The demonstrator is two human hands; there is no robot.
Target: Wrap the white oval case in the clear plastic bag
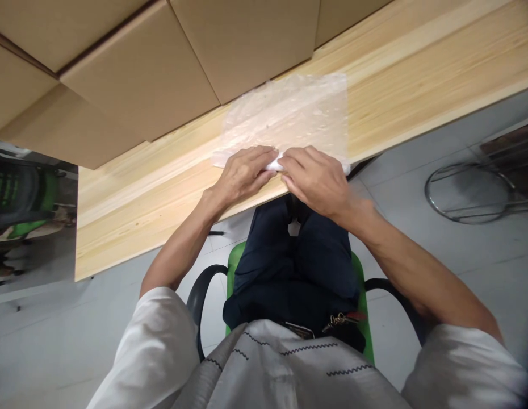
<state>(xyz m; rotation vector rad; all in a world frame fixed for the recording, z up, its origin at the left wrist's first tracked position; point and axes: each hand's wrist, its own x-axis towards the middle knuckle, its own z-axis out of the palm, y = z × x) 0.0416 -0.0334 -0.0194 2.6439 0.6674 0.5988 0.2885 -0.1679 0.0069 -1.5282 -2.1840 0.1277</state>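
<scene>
A clear, wrinkled plastic sheet [289,113] lies flat on the wooden table, reaching back towards the cardboard boxes. At its near edge, close to the table's front, is a small white roll-like thing [274,164], mostly covered by my fingers; its exact kind cannot be made out. My left hand [246,170] is closed on its left end, fingertips on top and thumb on the near side. From the right, my right hand [315,175] grips it the same way. The fingertips of both hands almost meet over it.
Several cardboard boxes [247,45] stand along the back of the wooden table [417,74]. My legs are under its front edge, and I sit on a green chair [235,261] with black armrests. A round metal stool frame [468,193] is at the right; another green-and-black chair [23,190] is at the left.
</scene>
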